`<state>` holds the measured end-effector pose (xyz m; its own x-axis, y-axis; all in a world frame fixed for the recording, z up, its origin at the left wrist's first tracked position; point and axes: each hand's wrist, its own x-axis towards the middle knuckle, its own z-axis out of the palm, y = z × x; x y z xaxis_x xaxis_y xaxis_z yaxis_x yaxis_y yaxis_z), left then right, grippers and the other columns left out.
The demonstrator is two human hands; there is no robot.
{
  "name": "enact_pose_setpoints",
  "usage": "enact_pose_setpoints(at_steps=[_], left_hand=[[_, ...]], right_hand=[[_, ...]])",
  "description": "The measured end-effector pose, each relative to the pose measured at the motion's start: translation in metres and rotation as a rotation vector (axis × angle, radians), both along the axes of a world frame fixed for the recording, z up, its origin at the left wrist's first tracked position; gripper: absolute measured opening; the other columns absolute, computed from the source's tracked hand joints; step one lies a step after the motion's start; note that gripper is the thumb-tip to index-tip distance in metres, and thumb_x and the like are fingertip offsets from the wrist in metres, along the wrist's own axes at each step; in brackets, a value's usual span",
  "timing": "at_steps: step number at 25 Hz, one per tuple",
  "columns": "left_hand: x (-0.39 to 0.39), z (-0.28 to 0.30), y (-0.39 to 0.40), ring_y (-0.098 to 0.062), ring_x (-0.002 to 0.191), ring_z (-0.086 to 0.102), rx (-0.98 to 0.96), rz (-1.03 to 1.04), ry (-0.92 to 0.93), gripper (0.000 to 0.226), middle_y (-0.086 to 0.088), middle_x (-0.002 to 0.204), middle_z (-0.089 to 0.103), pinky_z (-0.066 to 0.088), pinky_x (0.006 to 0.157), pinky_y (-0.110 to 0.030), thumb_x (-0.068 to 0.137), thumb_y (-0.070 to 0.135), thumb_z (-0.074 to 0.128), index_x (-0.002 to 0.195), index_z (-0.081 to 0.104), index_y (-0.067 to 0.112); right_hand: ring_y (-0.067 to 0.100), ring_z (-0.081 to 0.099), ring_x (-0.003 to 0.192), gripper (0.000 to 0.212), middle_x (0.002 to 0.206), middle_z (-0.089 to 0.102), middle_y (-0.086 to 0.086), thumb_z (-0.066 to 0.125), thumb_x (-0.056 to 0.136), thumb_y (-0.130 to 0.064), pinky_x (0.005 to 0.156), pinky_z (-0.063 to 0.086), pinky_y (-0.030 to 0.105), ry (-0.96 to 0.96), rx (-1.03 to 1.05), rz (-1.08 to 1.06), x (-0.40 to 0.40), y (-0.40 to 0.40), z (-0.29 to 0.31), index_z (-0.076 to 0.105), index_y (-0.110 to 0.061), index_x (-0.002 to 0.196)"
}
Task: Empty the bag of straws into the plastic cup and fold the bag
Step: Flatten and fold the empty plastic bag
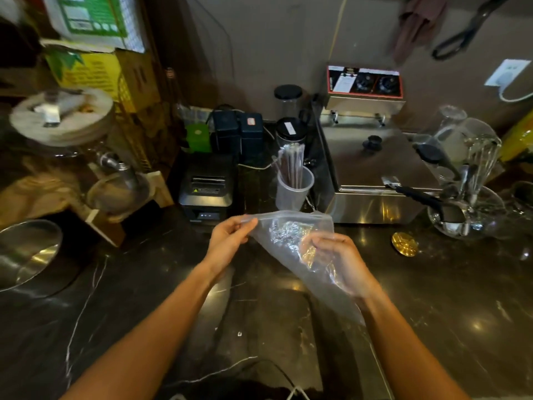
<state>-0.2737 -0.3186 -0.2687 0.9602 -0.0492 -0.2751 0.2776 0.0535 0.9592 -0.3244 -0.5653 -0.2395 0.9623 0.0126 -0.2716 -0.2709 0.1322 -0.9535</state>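
Note:
A clear plastic cup stands on the dark counter behind my hands, with a bundle of wrapped straws upright in it. I hold a clear plastic bag in the air above the counter, just in front of the cup. My left hand pinches the bag's top left corner. My right hand grips the bag lower down on its right side, partly seen through the film. The bag looks empty and hangs down to the right past my wrist.
A black receipt printer sits left of the cup and a steel fryer right of it. Glassware crowds the far right, beside a gold lid. A steel bowl is at the left. Dark marble counter lies under my arms.

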Motion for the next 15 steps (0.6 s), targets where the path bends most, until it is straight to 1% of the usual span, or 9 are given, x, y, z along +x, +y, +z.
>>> enact_pose_setpoints(at_steps=[1,2,4,5,6,8,10,13,15], left_hand=[[-0.001,0.001,0.007,-0.028,0.110,0.073,-0.035,0.003,-0.018,0.024,-0.010,0.112,0.077,0.059,0.097,-0.040,0.097,0.025,0.068,0.115,0.074,0.010],[-0.001,0.003,0.011,-0.029,0.103,0.075,-0.057,0.009,-0.028,0.021,-0.012,0.107,0.079,0.062,0.088,-0.039,0.098,0.024,0.067,0.111,0.075,0.009],[-0.001,0.010,0.018,-0.023,0.078,0.075,-0.065,0.020,-0.046,0.020,-0.011,0.089,0.079,0.061,0.068,-0.033,0.098,0.023,0.067,0.107,0.076,0.007],[0.000,0.013,0.020,-0.018,0.069,0.073,-0.067,0.022,-0.052,0.021,-0.008,0.081,0.077,0.058,0.061,-0.030,0.098,0.022,0.067,0.107,0.075,0.005],[0.001,0.017,0.021,-0.015,0.064,0.072,-0.068,0.023,-0.054,0.022,-0.006,0.078,0.076,0.057,0.058,-0.028,0.098,0.021,0.067,0.107,0.075,0.003],[0.005,0.022,0.024,-0.018,0.068,0.075,-0.079,0.008,-0.060,0.023,-0.009,0.082,0.079,0.061,0.064,-0.029,0.096,0.021,0.069,0.107,0.075,0.001],[0.008,0.021,0.027,-0.023,0.076,0.077,-0.047,-0.041,-0.078,0.022,-0.014,0.088,0.079,0.062,0.072,-0.033,0.095,0.022,0.071,0.102,0.077,0.002],[0.006,0.016,0.027,-0.016,0.072,0.076,-0.013,-0.109,-0.068,0.016,-0.007,0.086,0.081,0.060,0.069,-0.028,0.095,0.020,0.070,0.096,0.077,0.006],[0.003,0.009,0.026,-0.021,0.081,0.077,-0.013,-0.135,-0.037,0.020,-0.010,0.096,0.081,0.062,0.074,-0.034,0.096,0.023,0.069,0.102,0.077,0.006]], right_hand=[[0.024,0.077,0.091,0.021,0.094,0.080,0.014,0.057,0.097,-0.002,0.086,0.059,0.034,0.024,0.079,-0.008,0.002,0.002,0.001,0.077,0.005,0.101],[0.025,0.077,0.089,0.022,0.092,0.080,0.014,0.056,0.097,-0.003,0.082,0.060,0.034,0.049,0.154,-0.017,0.003,0.003,0.003,0.076,0.005,0.102],[0.024,0.078,0.084,0.022,0.089,0.079,0.014,0.059,0.092,-0.008,0.079,0.061,0.035,0.088,0.252,-0.040,0.004,0.008,0.008,0.075,0.005,0.100],[0.022,0.078,0.084,0.024,0.089,0.079,0.012,0.061,0.090,-0.013,0.079,0.061,0.035,0.082,0.241,-0.044,0.004,0.009,0.010,0.074,0.004,0.101],[0.019,0.078,0.085,0.026,0.090,0.078,0.011,0.063,0.090,-0.017,0.078,0.061,0.034,0.063,0.188,-0.032,0.005,0.009,0.010,0.074,0.003,0.103],[0.017,0.078,0.086,0.024,0.092,0.079,0.009,0.064,0.096,-0.020,0.075,0.063,0.029,0.052,0.105,0.008,0.007,0.009,0.012,0.074,-0.002,0.108],[0.019,0.078,0.087,0.026,0.098,0.080,0.008,0.067,0.098,-0.024,0.072,0.064,0.028,0.093,0.108,0.003,0.012,0.009,0.009,0.074,-0.006,0.115],[0.021,0.075,0.086,0.033,0.101,0.075,0.012,0.073,0.095,-0.025,0.081,0.062,0.036,0.107,0.096,-0.059,0.015,0.010,-0.001,0.072,-0.005,0.121],[0.022,0.074,0.083,0.033,0.102,0.074,0.016,0.075,0.094,-0.023,0.088,0.059,0.045,0.115,0.061,-0.100,0.015,0.011,-0.013,0.072,-0.003,0.119]])
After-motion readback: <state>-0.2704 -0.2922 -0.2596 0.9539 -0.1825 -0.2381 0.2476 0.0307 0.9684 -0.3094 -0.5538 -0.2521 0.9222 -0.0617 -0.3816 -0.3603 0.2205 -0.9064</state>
